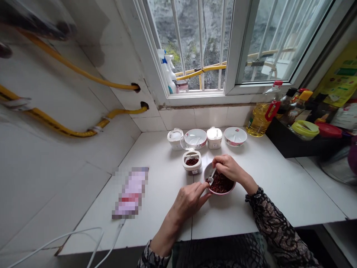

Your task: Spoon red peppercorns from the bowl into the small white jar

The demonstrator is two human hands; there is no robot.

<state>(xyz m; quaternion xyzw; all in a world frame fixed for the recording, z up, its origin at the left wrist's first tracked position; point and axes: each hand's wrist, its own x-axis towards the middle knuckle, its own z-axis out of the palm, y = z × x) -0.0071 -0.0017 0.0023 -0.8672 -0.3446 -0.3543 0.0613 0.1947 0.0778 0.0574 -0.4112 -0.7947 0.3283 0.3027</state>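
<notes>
Plainly, I had the right hand (228, 166) pinching the spoon (211, 178), which slanted near-left into the bowl (206, 171) the left hand (189, 197) held.

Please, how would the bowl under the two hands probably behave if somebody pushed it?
The bowl would probably slide rather than roll, standing upright on a smooth-looking counter. Its dark red bits might spill if it tipped, since the top is open.

Soft daylight enters the far window (236, 44); the left wall (55, 156) is dim, edges stretch, pixelation masks one item (131, 193).
</notes>
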